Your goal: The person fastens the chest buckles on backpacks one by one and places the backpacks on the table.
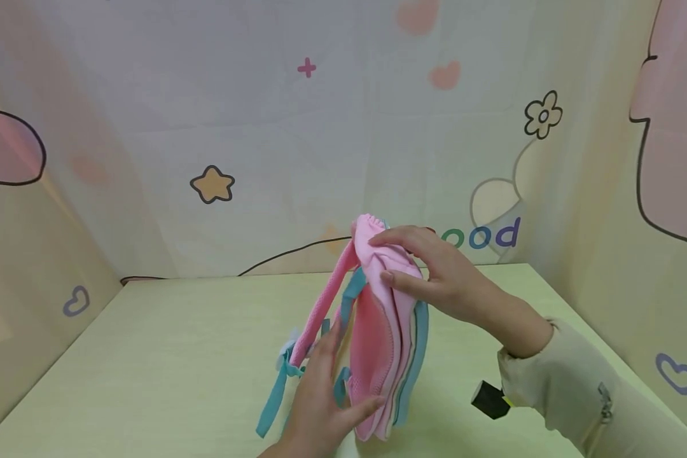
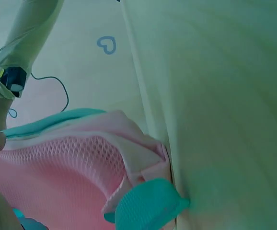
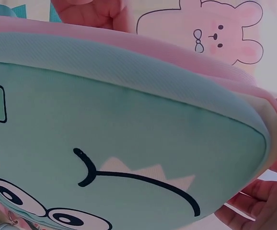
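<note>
A small child's backpack (image 1: 371, 343) in pink and teal stands nearly edge-on above the table in the head view. My right hand (image 1: 455, 277) grips its upper end, thumb and forefinger on the pink side panel. Lower down, my left hand (image 1: 323, 394) holds the near side, thumb across the pink edge and fingers among the straps at the back. A pink padded strap (image 1: 327, 305) slants down to a teal webbing tail (image 1: 271, 404). The teal front panel (image 3: 143, 115) bears a cartoon face, upside down in the right wrist view. Pink mesh (image 2: 57, 177) fills the left wrist view's lower left.
The pale green table (image 1: 166, 356) extends around the bag. Printed cloth walls (image 1: 298, 140) enclose it behind and on both sides. A small black device (image 1: 490, 399) sits by my right sleeve (image 1: 595, 394).
</note>
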Demonstrator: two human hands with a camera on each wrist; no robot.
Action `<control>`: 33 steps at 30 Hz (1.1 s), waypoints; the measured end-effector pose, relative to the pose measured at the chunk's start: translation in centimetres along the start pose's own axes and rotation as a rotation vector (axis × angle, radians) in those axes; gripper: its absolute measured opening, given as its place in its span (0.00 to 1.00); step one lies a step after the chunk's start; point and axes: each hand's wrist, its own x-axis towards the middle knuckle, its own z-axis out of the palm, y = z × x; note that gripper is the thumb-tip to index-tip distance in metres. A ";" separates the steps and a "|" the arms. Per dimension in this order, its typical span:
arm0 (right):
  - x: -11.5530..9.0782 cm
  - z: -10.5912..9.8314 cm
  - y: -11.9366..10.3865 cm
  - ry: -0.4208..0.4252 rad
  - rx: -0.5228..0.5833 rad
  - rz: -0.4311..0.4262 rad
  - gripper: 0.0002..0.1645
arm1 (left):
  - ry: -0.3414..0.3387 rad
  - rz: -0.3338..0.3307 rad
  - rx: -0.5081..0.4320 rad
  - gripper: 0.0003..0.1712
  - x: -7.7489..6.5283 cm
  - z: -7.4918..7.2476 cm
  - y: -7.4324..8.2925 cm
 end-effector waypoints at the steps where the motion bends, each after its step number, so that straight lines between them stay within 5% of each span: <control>1: 0.0 0.0 0.0 0.001 -0.002 0.003 0.28 | 0.003 0.011 -0.003 0.60 0.0 0.2 0.0; 16: -0.7 0.0 0.3 0.043 -0.080 0.028 0.29 | 0.167 0.307 0.111 0.40 0.6 2.6 -0.9; 33: -2.7 -0.7 0.9 0.061 -0.053 0.046 0.33 | 0.249 0.595 0.144 0.33 0.8 2.8 -1.4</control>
